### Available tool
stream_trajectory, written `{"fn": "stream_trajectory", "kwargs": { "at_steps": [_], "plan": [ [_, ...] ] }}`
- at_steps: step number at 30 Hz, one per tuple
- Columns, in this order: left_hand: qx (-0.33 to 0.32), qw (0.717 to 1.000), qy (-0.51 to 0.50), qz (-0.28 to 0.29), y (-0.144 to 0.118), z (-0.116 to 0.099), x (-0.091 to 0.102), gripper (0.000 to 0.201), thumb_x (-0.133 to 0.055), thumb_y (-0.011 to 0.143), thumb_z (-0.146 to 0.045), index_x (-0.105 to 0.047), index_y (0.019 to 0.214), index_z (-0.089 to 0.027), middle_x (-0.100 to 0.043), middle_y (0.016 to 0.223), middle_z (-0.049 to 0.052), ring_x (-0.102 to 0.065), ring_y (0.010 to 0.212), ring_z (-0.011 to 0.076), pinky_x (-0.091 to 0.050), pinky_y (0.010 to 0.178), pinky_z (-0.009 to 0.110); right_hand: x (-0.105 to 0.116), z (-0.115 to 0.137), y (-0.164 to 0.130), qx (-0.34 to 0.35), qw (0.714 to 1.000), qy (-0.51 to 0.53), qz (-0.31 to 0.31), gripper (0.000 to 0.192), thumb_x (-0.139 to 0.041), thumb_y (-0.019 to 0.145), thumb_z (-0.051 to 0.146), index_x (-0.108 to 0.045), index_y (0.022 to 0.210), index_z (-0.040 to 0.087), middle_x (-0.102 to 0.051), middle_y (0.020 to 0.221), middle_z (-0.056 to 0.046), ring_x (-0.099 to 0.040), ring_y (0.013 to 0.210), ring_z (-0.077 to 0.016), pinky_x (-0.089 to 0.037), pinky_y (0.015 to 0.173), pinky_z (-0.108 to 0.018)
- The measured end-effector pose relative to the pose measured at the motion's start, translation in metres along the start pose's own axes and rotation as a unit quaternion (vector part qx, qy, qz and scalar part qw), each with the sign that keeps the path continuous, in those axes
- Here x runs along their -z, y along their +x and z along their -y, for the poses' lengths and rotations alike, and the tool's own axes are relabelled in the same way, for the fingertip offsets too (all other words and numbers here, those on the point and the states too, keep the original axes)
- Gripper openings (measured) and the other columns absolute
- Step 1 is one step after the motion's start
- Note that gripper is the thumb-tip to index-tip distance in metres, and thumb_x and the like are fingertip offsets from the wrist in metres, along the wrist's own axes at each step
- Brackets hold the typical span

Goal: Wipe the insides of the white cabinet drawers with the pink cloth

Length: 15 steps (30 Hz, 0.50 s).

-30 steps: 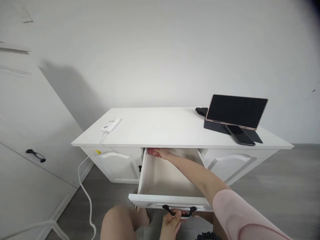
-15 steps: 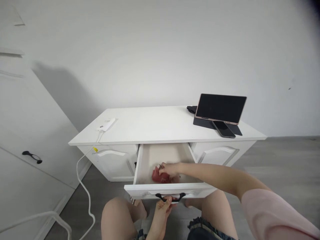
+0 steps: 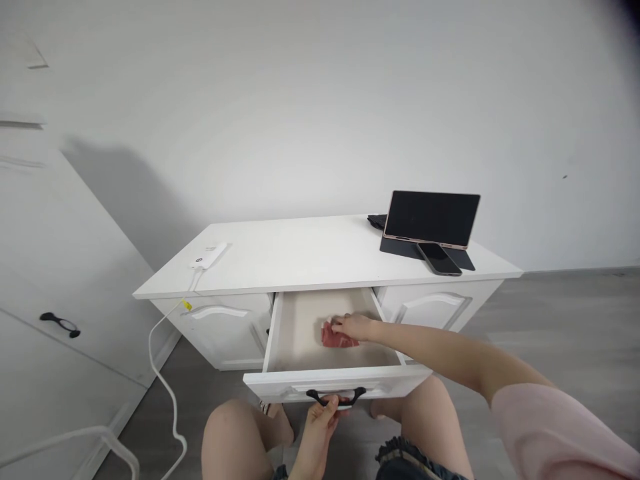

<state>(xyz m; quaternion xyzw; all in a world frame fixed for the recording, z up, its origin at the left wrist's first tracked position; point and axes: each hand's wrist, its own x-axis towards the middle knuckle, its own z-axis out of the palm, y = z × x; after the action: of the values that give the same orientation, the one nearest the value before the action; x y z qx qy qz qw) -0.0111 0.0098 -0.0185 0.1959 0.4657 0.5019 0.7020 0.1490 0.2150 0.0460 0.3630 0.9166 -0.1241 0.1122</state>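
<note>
A white drawer (image 3: 300, 347) is pulled out of the low cabinet. My left hand (image 3: 320, 423) is closed around its black handle (image 3: 337, 401), the thumb in front. Inside the drawer lies a small, soft-looking red bundle (image 3: 339, 337) with pale marks. I cannot make out exactly what it is. Reaching in from the right, my right hand (image 3: 354, 327) has its fingers bent onto the upper edge of the bundle, gripping it. Part of the bundle is hidden under those fingers.
On the white cabinet top (image 3: 290, 253) stand a tablet (image 3: 433, 219) and, before it, a phone (image 3: 439, 259). A black folded item (image 3: 377, 221) lies behind the tablet. At left is a white power strip (image 3: 210, 256) with a cable (image 3: 156, 360) hanging down. My knees flank the drawer.
The red bundle has shifted right and back in the drawer with my right hand and looks more compact. My left hand stays on the handle. The camera view has moved slightly.
</note>
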Motion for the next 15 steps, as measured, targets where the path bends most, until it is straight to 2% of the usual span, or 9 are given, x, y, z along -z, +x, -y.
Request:
{"fn": "stream_trajectory", "kwargs": {
  "at_steps": [4,7,10,15],
  "plan": [
    [-0.018,1.0,-0.004,-0.011,-0.002,-0.001,-0.002,0.04,-0.08,0.05,-0.054,-0.067,0.063,-0.018,-0.072,0.085,0.008,-0.064,0.072,0.0202,-0.047,0.082,0.034,0.006,-0.013,0.018,-0.073,0.996,-0.044,-0.037,0.048,-0.055,0.079,0.01,-0.054,0.122,0.032,-0.05,0.131,-0.01,-0.036,0.127,-0.034,-0.028,0.099,-0.056],
    [-0.017,1.0,-0.016,-0.009,-0.001,0.001,-0.002,0.038,-0.08,0.052,-0.053,-0.069,0.067,-0.019,-0.072,0.083,0.007,-0.064,0.07,0.0189,-0.047,0.08,0.033,0.006,-0.025,0.035,-0.152,0.986,-0.048,-0.051,0.049,-0.045,0.084,0.009,-0.051,0.126,0.033,-0.047,0.134,-0.015,-0.042,0.123,-0.0373,-0.033,0.091,-0.061],
    [-0.029,0.999,-0.017,0.004,0.003,0.004,0.0,0.04,-0.081,0.049,-0.054,-0.07,0.065,-0.019,-0.071,0.079,0.007,-0.064,0.075,0.0215,-0.048,0.073,0.032,0.008,-0.042,0.048,-0.202,0.977,-0.028,-0.057,0.055,-0.043,0.084,0.009,-0.045,0.133,0.032,-0.046,0.134,-0.017,-0.052,0.113,-0.0342,-0.041,0.086,-0.056],
    [-0.023,1.0,-0.01,0.004,0.007,0.002,0.001,0.041,-0.08,0.048,-0.057,-0.07,0.065,-0.02,-0.07,0.078,0.007,-0.064,0.075,0.0226,-0.049,0.075,0.034,0.014,-0.062,0.054,-0.197,0.976,0.026,-0.085,0.058,-0.051,0.081,0.012,-0.043,0.135,0.029,-0.051,0.131,-0.014,-0.054,0.111,-0.0293,-0.039,0.094,-0.044]
  ]
}}
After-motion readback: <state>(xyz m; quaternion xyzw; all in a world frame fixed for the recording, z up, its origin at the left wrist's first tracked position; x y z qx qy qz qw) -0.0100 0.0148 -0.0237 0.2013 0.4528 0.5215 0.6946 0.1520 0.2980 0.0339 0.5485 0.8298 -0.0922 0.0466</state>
